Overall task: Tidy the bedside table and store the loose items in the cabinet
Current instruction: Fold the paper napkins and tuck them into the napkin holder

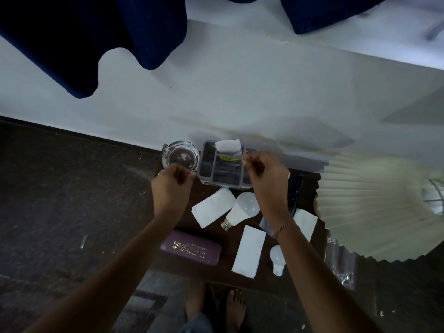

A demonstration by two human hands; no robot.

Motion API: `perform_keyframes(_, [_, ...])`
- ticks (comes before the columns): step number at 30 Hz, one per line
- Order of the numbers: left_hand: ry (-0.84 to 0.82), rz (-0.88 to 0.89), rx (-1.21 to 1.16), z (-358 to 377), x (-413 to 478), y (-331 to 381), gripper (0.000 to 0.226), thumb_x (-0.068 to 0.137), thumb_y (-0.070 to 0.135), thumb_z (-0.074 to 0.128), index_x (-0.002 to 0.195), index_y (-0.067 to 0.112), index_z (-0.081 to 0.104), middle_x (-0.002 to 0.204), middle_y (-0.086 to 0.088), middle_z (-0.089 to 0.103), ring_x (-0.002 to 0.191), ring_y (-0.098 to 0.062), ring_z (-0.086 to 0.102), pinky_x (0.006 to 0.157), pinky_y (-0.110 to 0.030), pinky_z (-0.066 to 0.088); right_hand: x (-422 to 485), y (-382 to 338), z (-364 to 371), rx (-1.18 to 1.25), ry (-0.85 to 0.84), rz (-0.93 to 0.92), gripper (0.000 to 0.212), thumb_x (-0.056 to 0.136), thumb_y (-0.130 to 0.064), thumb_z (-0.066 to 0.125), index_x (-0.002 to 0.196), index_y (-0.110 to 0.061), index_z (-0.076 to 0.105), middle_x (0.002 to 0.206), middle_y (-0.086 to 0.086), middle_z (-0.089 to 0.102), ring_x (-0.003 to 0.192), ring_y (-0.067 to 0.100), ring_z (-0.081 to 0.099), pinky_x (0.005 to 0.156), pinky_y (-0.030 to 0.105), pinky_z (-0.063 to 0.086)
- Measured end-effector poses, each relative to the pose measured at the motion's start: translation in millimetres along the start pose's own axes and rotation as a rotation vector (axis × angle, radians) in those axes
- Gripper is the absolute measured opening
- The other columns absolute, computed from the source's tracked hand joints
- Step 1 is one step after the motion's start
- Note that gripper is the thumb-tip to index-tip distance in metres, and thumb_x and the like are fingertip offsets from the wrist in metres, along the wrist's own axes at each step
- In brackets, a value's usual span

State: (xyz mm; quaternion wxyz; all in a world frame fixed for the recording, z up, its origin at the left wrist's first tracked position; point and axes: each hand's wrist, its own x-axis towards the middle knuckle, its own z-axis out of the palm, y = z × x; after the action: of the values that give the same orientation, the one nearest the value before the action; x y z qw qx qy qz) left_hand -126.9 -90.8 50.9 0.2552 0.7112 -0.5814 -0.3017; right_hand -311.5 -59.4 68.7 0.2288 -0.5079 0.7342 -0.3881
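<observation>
On the dark bedside table [216, 275] a grey compartment tray [221, 171] stands at the back with a white tissue [227, 145] in it. My left hand [171, 183] has curled fingers pinching at the tray's left front corner, beside a glass ashtray [180, 155]. Over the tray's right rim, my right hand [264, 174] pinches with curled fingers; the contact is blurred. Loose on the table lie a large bulb [242, 210], a small bulb [277, 259], a maroon case [192, 251] and three white folded napkins [212, 207].
A pleated lamp shade [372, 207] overhangs the table's right side. A black object [295, 188] lies behind my right wrist, a clear plastic bag [341, 263] at the right edge. The white wall is just behind the tray. My bare feet [216, 308] stand on dark carpet below.
</observation>
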Motion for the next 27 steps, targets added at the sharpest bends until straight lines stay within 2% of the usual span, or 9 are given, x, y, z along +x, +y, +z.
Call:
perform_keyframes(1, [-0.025,-0.063,-0.008,-0.9,-8.8,-8.9,0.014,0.078,0.02,0.073,0.07,0.023,0.061,0.06,0.017,0.058,0.059,0.001,0.057,0.062,-0.007,0.045,-8.8,-2.1,0.9,0.005,-0.023,-0.009,0.011,0.086,-0.012,0.062,0.095,-0.011,0.069,0.095,0.004,0.069,0.085,0.008,0.062,0.078,0.013,0.05])
perform_keyframes(4, [-0.132,-0.302,-0.086,-0.1,-25.9,-30.0,0.007,0.079,0.014,0.072,0.083,0.013,0.067,0.075,-0.004,0.07,0.075,-0.022,0.068,0.076,-0.039,0.058,-31.2,-8.0,8.5,0.008,-0.119,-0.034,0.017,0.088,-0.012,0.06,0.1,-0.007,0.069,0.097,0.009,0.072,0.087,0.014,0.067,0.079,0.025,0.055])
perform_keyframes(12, [-0.247,-0.715,-0.224,14.2,-19.3,-46.7,0.017,0.084,0.005,0.062,0.099,-0.001,0.066,0.103,-0.018,0.069,0.094,-0.03,0.067,0.093,-0.041,0.053,-48.4,-6.3,46.1,-0.205,-0.502,0.126,0.027,0.094,-0.011,0.048,0.114,-0.006,0.064,0.114,0.011,0.068,0.105,0.02,0.062,0.093,0.024,0.046])
perform_keyframes(16, [-0.334,-0.876,-0.417,20.4,-13.2,-48.2,0.037,0.085,0.001,0.052,0.12,-0.01,0.054,0.094,-0.018,0.063,0.087,-0.025,0.056,0.08,-0.037,0.053,-45.3,-1.9,61.3,-0.344,-0.694,0.209,0.028,0.093,-0.006,0.043,0.112,0.002,0.062,0.115,0.021,0.063,0.109,0.034,0.057,0.094,0.04,0.045])
perform_keyframes(18, [-0.328,-0.93,-0.447,22.8,-12.0,-46.7,0.032,0.087,0.003,0.05,0.116,-0.008,0.056,0.089,-0.015,0.059,0.086,-0.026,0.055,0.068,-0.033,0.051,-44.0,0.3,68.6,-0.392,-0.73,0.222,0.031,0.094,-0.007,0.042,0.12,0.001,0.057,0.123,0.019,0.06,0.115,0.031,0.053,0.098,0.032,0.039])
perform_keyframes(20, [-0.298,-0.993,-0.461,24.4,-12.0,-43.4,0.015,0.089,0.004,0.048,0.097,-0.005,0.057,0.095,-0.018,0.055,0.08,-0.027,0.056,0.061,-0.031,0.048,-42.5,1.6,74.7,-0.432,-0.754,0.237,0.036,0.096,-0.009,0.041,0.13,-0.003,0.05,0.132,0.013,0.054,0.123,0.024,0.048,0.099,0.022,0.032])
perform_keyframes(22, [-0.287,-1.01,-0.462,26.7,-11.4,-43.2,0.014,0.089,0.004,0.047,0.077,0.0,0.053,0.088,-0.016,0.055,0.068,-0.023,0.054,0.056,-0.029,0.046,-41.4,2.4,79.8,-0.455,-0.75,0.242,0.038,0.096,-0.008,0.04,0.133,-0.004,0.047,0.137,0.013,0.049,0.126,0.023,0.045,0.103,0.023,0.032])
perform_keyframes(25, [-0.3,-1.002,-0.431,26.5,-10.5,-44.8,0.021,0.088,0.003,0.049,0.067,0.003,0.05,0.072,-0.012,0.052,0.061,-0.021,0.052,0.058,-0.029,0.047,-42.2,0.5,83.9,-0.46,-0.714,0.222,0.037,0.095,-0.007,0.039,0.131,-0.002,0.049,0.136,0.014,0.048,0.123,0.024,0.047,0.102,0.025,0.035])
perform_keyframes(27, [-0.308,-0.971,-0.394,25.0,-7.8,-47.0,0.022,0.087,0.002,0.052,0.065,0.002,0.05,0.069,-0.011,0.051,0.064,-0.024,0.054,0.068,-0.036,0.052,-45.2,-2.2,87.2,-0.436,-0.71,0.221,0.036,0.094,-0.005,0.039,0.127,0.0,0.051,0.133,0.018,0.051,0.12,0.028,0.049,0.101,0.03,0.038])
